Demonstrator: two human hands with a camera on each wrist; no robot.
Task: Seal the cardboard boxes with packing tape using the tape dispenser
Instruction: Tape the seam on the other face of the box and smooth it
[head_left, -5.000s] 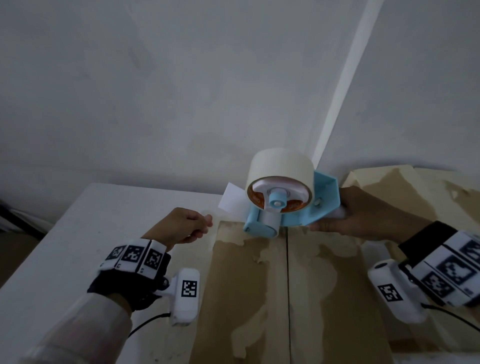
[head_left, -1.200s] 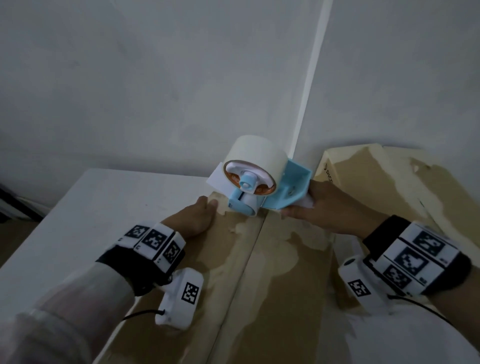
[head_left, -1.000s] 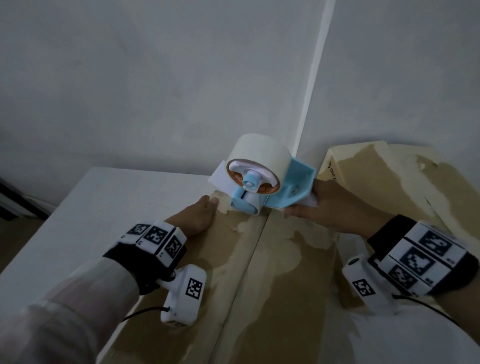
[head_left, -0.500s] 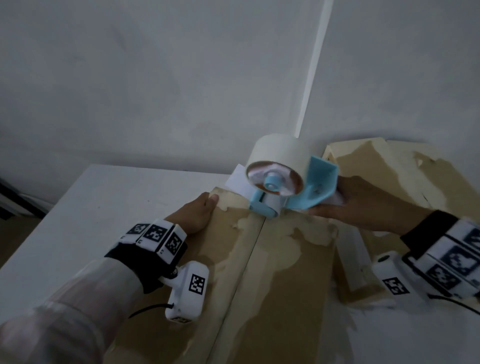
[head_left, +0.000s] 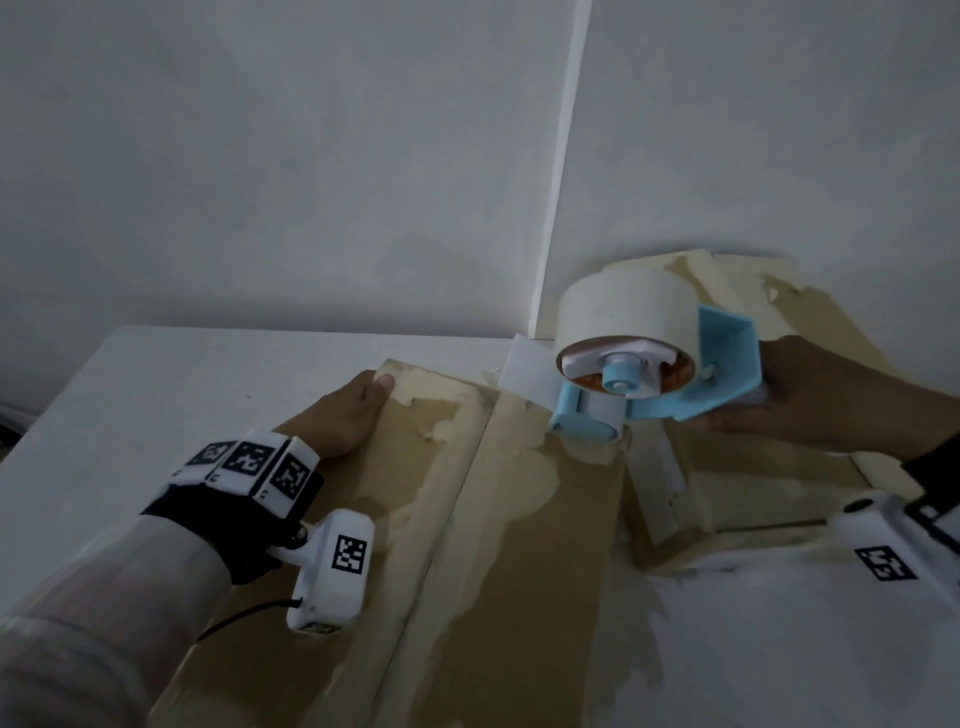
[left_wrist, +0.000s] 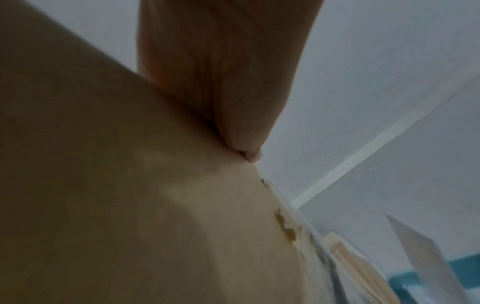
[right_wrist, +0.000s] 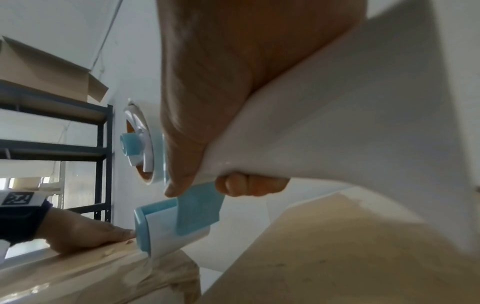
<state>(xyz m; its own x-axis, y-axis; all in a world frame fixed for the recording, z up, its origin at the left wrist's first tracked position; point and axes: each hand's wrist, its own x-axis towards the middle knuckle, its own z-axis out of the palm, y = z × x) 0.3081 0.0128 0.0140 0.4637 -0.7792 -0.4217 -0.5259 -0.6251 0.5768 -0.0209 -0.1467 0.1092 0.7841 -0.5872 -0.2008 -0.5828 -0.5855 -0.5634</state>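
Your right hand (head_left: 810, 400) grips the blue tape dispenser (head_left: 654, 374) (roller touching the far end) on the cardboard box (head_left: 519, 545), right of its seam, while your left hand (head_left: 340, 410) lies flat on the left flap.

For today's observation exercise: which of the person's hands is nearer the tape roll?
Right. The right hand grips the dispenser that carries the tape roll; the left hand lies flat on the box, off to the roll's left.

A cardboard box (head_left: 467, 545) lies on the table (head_left: 130, 389); tape dispenser (head_left: 654, 364) at its far-right corner, left hand (head_left: 343, 415) on its far-left corner, second box (head_left: 769, 467) right.
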